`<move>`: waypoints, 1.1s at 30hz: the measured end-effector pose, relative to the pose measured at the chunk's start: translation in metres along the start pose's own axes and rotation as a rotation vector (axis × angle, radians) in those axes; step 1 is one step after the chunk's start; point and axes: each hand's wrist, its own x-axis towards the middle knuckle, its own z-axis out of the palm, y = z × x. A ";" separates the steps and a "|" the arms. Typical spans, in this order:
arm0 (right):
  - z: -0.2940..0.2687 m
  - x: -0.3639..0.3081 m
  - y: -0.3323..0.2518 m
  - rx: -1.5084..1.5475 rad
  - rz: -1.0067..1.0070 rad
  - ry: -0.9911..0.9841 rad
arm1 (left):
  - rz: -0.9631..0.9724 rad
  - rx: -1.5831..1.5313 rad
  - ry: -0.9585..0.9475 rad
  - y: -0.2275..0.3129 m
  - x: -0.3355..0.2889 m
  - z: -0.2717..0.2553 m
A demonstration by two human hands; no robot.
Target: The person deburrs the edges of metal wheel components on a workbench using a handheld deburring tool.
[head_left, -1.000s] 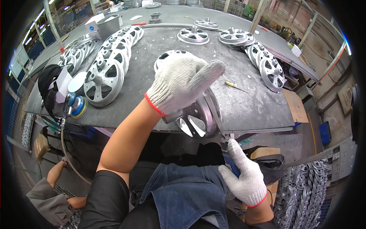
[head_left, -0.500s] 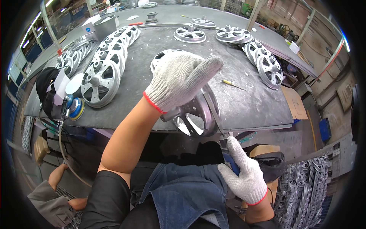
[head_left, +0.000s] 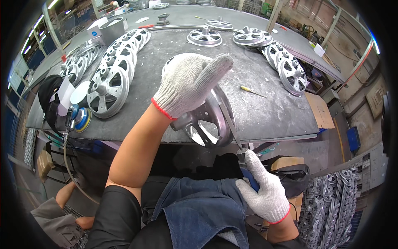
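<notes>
My left hand (head_left: 182,85), in a white knit glove with a red cuff, grips the upper part of a grey spoked metal wheel (head_left: 202,114). The wheel stands tilted on edge at the table's near side, and my fingers round it are partly hidden. Low on the right, my gloved right hand (head_left: 265,189) is closed round the blue handle of a narrow belt sander (head_left: 250,178). Its long thin arm slants up along the wheel's right rim and seems to touch it. Behind my left hand, another wheel is mostly covered.
Rows of spoked wheels (head_left: 108,89) line the left of the dark table (head_left: 153,128); more wheels (head_left: 292,76) lean at the right. A yellow-handled pointed tool (head_left: 251,91) lies between. A round blue sander (head_left: 81,118) with a hose sits near left. Another person's arm (head_left: 64,195) shows lower left.
My left hand and the wheel have shifted slightly left, the wheel turning a little. The sander's arm has moved slightly with them; my right hand has barely moved.
</notes>
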 end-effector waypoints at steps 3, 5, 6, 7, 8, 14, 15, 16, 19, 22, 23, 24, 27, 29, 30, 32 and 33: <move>0.001 0.002 0.006 -0.055 -0.086 0.029 | -0.065 -0.033 -0.052 0.002 -0.001 -0.001; 0.001 0.004 0.005 -0.047 -0.078 0.033 | -0.193 -0.095 -0.161 0.004 -0.001 -0.001; 0.001 0.006 0.005 -0.041 -0.074 0.034 | -0.078 -0.003 -0.109 0.006 -0.001 -0.001; 0.001 0.006 0.006 -0.040 -0.075 0.035 | 0.036 0.088 -0.057 0.006 -0.001 -0.002; 0.002 0.006 0.008 -0.058 -0.104 0.039 | 0.036 0.089 -0.057 0.005 -0.002 0.000; 0.001 0.004 0.010 -0.092 -0.133 0.040 | -0.192 -0.057 -0.172 0.009 0.005 -0.006; 0.001 0.004 0.011 -0.090 -0.156 0.050 | -0.264 -0.090 -0.248 0.016 0.013 -0.012; 0.000 0.004 0.009 -0.090 -0.155 0.051 | -0.335 -0.123 -0.324 0.019 0.017 -0.015; -0.002 0.003 0.002 -0.086 -0.068 0.014 | 0.039 -0.025 0.013 0.004 0.002 -0.004; 0.001 0.000 0.006 -0.065 -0.098 0.029 | -0.101 -0.058 -0.088 0.001 -0.005 0.003; 0.002 0.000 0.007 -0.060 -0.094 0.032 | -0.101 -0.058 -0.087 0.000 -0.007 0.004; 0.002 0.000 0.008 -0.054 -0.090 0.036 | -0.037 -0.028 -0.043 -0.001 -0.008 0.005; 0.001 0.004 0.001 -0.109 -0.090 0.038 | 0.017 -0.001 -0.038 0.005 -0.002 -0.006; 0.004 0.004 0.003 -0.079 -0.095 0.038 | 0.007 -0.004 -0.079 0.006 0.000 -0.009; 0.005 0.005 0.004 -0.049 -0.104 0.037 | 0.028 -0.018 -0.049 0.002 0.000 -0.008; 0.010 0.001 0.010 -0.035 -0.103 0.047 | 0.049 -0.029 -0.018 -0.001 -0.001 -0.005; 0.013 0.000 0.012 -0.017 -0.096 0.055 | 0.065 -0.002 0.048 0.000 -0.001 -0.002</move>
